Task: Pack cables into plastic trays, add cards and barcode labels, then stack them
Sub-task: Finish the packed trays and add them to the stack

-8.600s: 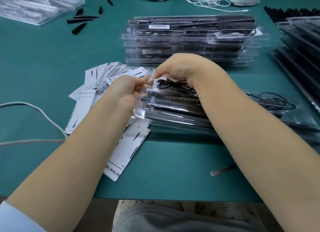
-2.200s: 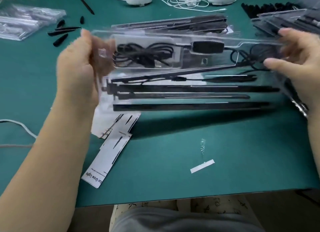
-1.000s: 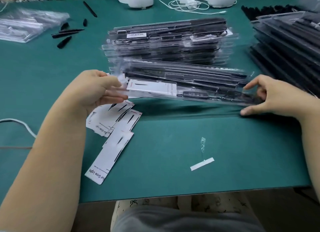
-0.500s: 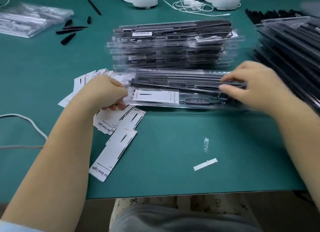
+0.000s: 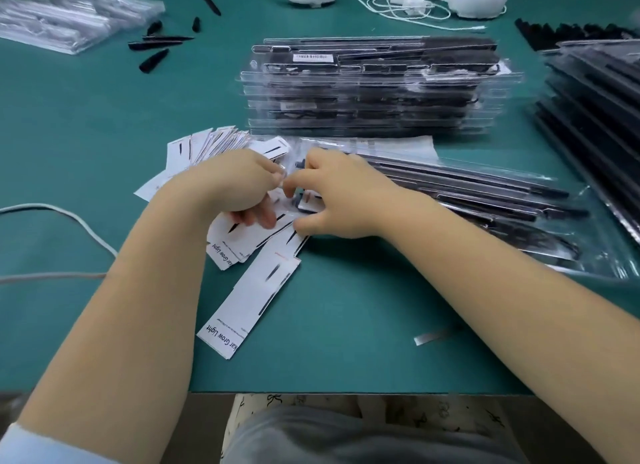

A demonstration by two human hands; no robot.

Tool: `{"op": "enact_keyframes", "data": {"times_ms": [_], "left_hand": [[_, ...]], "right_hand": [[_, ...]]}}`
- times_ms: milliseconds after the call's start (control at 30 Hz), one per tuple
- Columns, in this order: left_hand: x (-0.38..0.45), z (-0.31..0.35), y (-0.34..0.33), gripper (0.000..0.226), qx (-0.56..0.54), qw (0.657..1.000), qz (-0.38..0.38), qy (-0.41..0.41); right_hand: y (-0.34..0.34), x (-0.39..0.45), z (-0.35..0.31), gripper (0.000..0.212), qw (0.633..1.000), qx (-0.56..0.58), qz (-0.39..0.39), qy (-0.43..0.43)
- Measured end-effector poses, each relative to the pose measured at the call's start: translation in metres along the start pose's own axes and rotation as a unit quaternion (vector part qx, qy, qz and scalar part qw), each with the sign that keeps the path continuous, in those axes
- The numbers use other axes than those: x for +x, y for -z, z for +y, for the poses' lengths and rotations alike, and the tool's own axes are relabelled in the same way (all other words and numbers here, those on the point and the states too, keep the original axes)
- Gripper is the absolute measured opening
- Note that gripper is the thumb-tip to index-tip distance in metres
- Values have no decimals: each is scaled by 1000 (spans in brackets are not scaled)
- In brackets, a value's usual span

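Head view, left hand [image 5: 239, 183]: fingers curled, pinching the left end of the clear tray [image 5: 467, 200].
Right hand [image 5: 332, 193]: fingers curled on that same end (what they pinch is blurred).
Tray: flat on the green table [image 5: 346, 342], holding black cables, just near of the tray stack [image 5: 374, 86].
Cards [image 5: 249, 297]: fanned out left of the tray, under both hands.
Paper strip [image 5: 434, 336]: near right.

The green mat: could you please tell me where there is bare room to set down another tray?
Bare mat lies along the near edge, between the front card and the paper strip. Crowded: finished stack behind, tray at right.
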State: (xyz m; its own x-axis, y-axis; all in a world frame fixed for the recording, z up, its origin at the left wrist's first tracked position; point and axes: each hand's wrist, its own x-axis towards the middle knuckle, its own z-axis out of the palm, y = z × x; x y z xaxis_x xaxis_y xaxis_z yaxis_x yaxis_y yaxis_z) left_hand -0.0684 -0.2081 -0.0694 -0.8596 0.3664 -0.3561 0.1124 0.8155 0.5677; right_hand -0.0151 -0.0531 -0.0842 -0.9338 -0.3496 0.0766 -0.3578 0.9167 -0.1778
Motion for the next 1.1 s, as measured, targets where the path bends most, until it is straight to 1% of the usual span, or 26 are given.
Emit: {"op": "enact_keyframes", "data": {"times_ms": [100, 200, 267, 433, 567, 700, 833, 1000, 1100], "left_hand": [[1, -2, 0, 25, 22, 1000, -5, -4], [3, -2, -2, 32, 27, 1000, 1, -3], [4, -1, -2, 33, 24, 1000, 3, -2], [7, -2, -3, 28, 7, 1000, -5, 0], [7, -2, -2, 25, 9, 1000, -9, -2], [6, -2, -3, 15, 23, 1000, -4, 0], [5, 1, -3, 25, 47, 999, -5, 10], [2, 4, -3, 25, 38, 999, 6, 16], [1, 4, -3, 25, 37, 999, 9, 14]], "right_hand": [[-1, 0, -2, 33, 1000, -26, -6, 2], [0, 1, -4, 25, 999, -31, -24, -1], [3, 4, -7, 24, 998, -35, -44, -2], [12, 11, -13, 22, 995, -58, -84, -8], [14, 14, -17, 21, 994, -56, -90, -10], [9, 8, -15, 20, 997, -31, -76, -12], [3, 2, -12, 22, 999, -9, -51, -15], [-1, 3, -12, 29, 999, 6, -21, -25], [-7, 2, -11, 29, 999, 14, 12, -25]]}}
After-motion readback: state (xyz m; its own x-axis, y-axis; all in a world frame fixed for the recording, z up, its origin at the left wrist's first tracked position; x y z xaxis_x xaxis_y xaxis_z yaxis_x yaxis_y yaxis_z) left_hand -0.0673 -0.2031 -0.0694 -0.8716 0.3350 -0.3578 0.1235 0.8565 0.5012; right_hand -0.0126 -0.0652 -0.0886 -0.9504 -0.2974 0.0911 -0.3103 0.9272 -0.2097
